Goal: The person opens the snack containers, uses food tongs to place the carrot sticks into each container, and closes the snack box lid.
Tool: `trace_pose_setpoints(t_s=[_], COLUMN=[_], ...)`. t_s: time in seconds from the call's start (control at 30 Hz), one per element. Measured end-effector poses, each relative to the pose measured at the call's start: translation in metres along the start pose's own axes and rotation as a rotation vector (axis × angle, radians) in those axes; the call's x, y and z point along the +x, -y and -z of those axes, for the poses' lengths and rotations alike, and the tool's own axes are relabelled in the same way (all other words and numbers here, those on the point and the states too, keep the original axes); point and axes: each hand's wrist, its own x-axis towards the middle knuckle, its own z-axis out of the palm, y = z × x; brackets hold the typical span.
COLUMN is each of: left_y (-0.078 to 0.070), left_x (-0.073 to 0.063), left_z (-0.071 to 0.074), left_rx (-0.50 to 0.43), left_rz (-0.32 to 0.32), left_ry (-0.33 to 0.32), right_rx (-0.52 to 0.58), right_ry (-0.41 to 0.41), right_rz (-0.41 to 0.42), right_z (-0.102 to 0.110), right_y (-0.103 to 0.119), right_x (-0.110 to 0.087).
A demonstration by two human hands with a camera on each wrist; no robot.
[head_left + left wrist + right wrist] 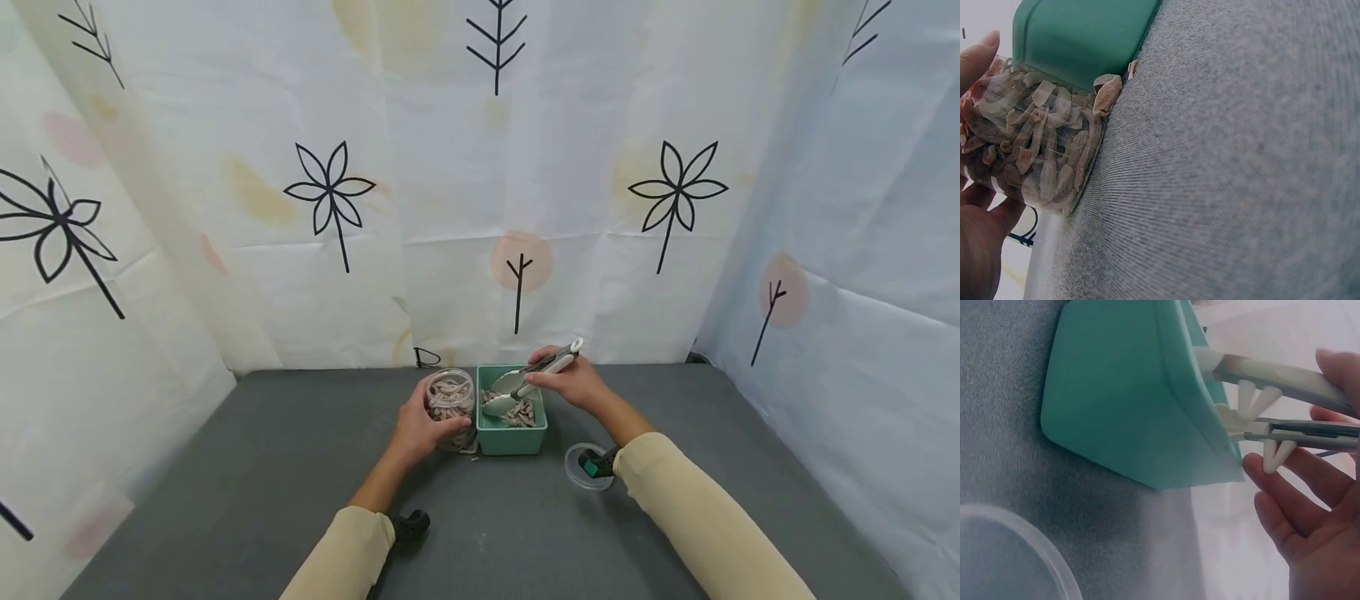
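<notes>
My left hand (418, 429) grips a clear plastic jar (450, 406) of pale, dried strip-like pieces, thumb and fingers on opposite sides. In the left wrist view the jar (1041, 144) stands on the table against the green bin (1085, 37). My right hand (577, 385) holds white and grey tongs (558, 360) with broad spoon-shaped ends. Those ends are spread apart inside the green bin (512, 443), over more of the same pieces (522, 413). In the right wrist view the tongs' arms (1285, 378) cross the bin's rim, between thumb and fingers.
A clear round lid (576, 477) lies on the grey table (495, 533), under the right wrist. One loose piece (1108, 94) lies at the jar's base, with a smaller one beside it. A patterned white cloth (450, 300) hangs behind and along both sides.
</notes>
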Motion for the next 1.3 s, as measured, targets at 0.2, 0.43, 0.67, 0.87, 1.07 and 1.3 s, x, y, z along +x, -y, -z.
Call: trace_pose_setpoints(t_s=[0.2, 0.43, 0.67, 0.87, 1.07, 1.3], left_y=[0.000, 0.001, 0.002, 0.001, 0.002, 0.001], left_x=[0.000, 0.001, 0.000, 0.000, 0.000, 0.000], left_z=[0.000, 0.001, 0.000, 0.000, 0.000, 0.000], left_rx=[-0.008, -0.010, -0.005, -0.016, -0.022, -0.026], left_rz=[0.007, 0.006, 0.000, -0.007, -0.008, 0.002], left_ry=[-0.003, 0.003, 0.002, 0.000, 0.002, 0.008], right_rx=[-0.079, -0.075, 0.069, 0.079, 0.095, 0.093], right_ry=[-0.052, -0.119, -0.210, -0.248, -0.278, -0.279], right_rz=[-0.022, -0.030, -0.066, -0.067, -0.022, 0.005], right_z=[-0.006, -0.012, -0.016, -0.015, -0.008, 0.005], right_y=[0.003, 0.001, 0.000, 0.002, 0.009, 0.024], right_x=[0.002, 0.003, 0.000, -0.002, -0.001, -0.002])
